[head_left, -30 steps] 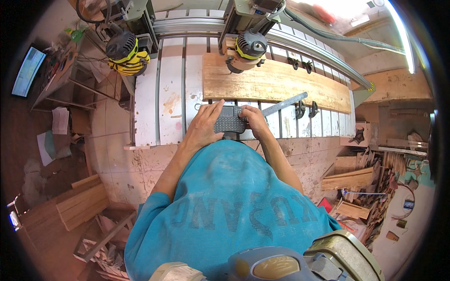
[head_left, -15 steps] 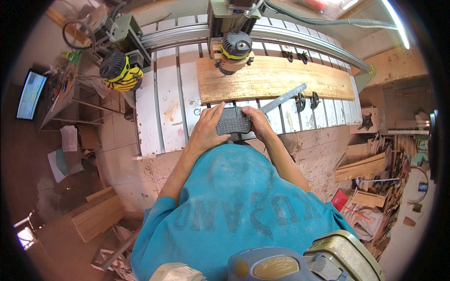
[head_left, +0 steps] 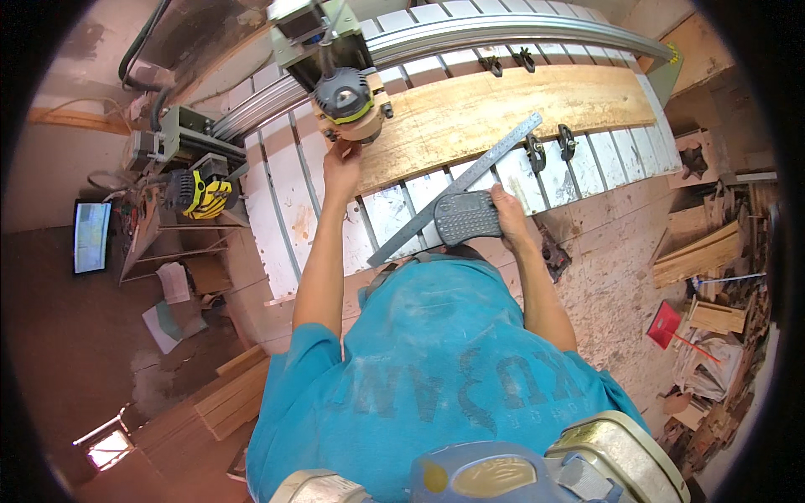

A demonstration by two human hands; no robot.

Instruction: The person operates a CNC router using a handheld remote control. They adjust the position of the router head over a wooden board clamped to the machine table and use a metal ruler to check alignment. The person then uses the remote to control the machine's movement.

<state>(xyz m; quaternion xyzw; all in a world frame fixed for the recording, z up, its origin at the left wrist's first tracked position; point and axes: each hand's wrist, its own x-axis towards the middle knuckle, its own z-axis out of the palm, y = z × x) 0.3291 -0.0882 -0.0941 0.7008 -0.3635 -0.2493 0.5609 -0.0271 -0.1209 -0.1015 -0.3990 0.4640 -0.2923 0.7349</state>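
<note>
Across the upper middle of the view, a white slatted table (head_left: 387, 210) is stretching out at a slant. Above its far part, a metal rail (head_left: 511, 27) is spanning the width. A long board (head_left: 537, 96) is lying flat on the slats. At the near side, a person in a teal shirt (head_left: 436, 335) is standing close to the table. Over the board's left end, a spindle (head_left: 344, 96) is hanging from its mount, while a second spindle (head_left: 205, 197), yellow and black, is hanging beyond the table's left side. A steel ruler (head_left: 490, 161) is lying slantwise, crossing the board's near edge. Farther left, a screen (head_left: 91, 236) is glowing. The keyboard (head_left: 470, 216), small and black, is staying within the right hand's (head_left: 510, 214) grasp near the table's near edge, thumb and fingers clamping its right end. The left hand (head_left: 341, 174) is reaching up to the spindle's underside, fingertips bunching there; whether they are gripping anything, I cannot tell. Two black clamps (head_left: 535, 153) are standing at the board's near edge, right of the ruler.
</note>
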